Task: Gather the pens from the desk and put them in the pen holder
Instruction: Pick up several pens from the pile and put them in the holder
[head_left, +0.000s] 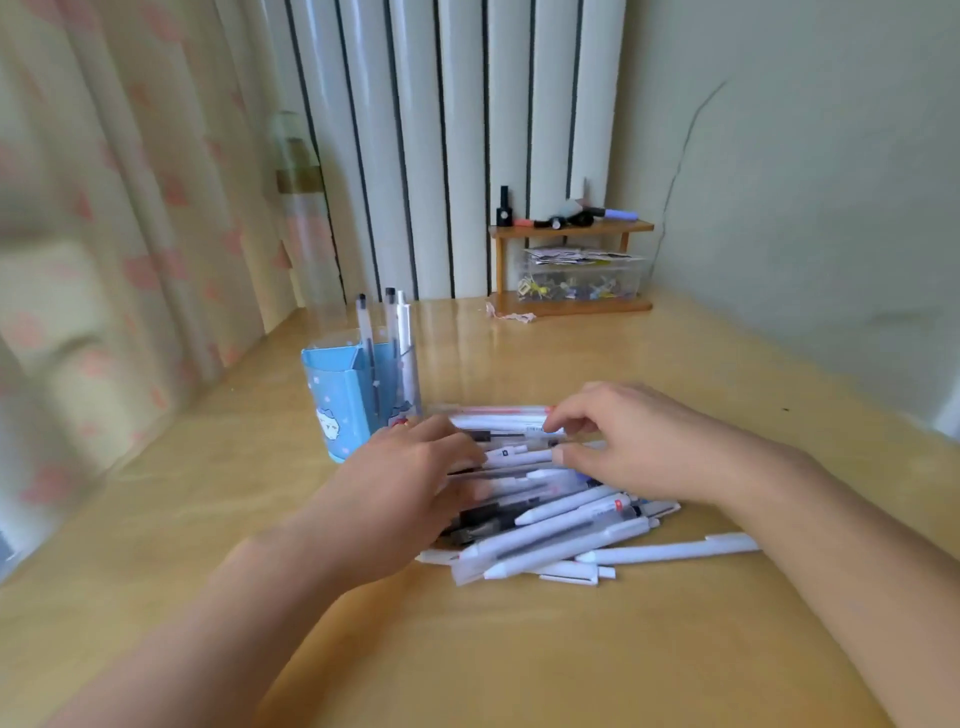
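1. The pens (545, 514) lie in a loose heap at the centre of the frame on the bench (519, 649). Most run roughly parallel, so several can be raked together in one pass. One white pen (670, 552) sticks out toward the right edge of the heap.
2. My left hand (415, 488) rests flat on the left side of the heap, fingers fairly straight and gripping nothing. I judge that it steadies the heap so that the pens do not roll.
3. My right hand (623, 441) is over the far right side of the heap, fingers curled down, thumb and fingertips closing on one of the upper pens. Blur prevents me from confirming a firm pinch.
4. The pen holder (348, 400) stands upright just left of the heap, close behind my left hand, which keeps the transfer short. Three pens (395, 332) stand in it already.
5. Most of the task remains; the bulk of the pens is on the bench.
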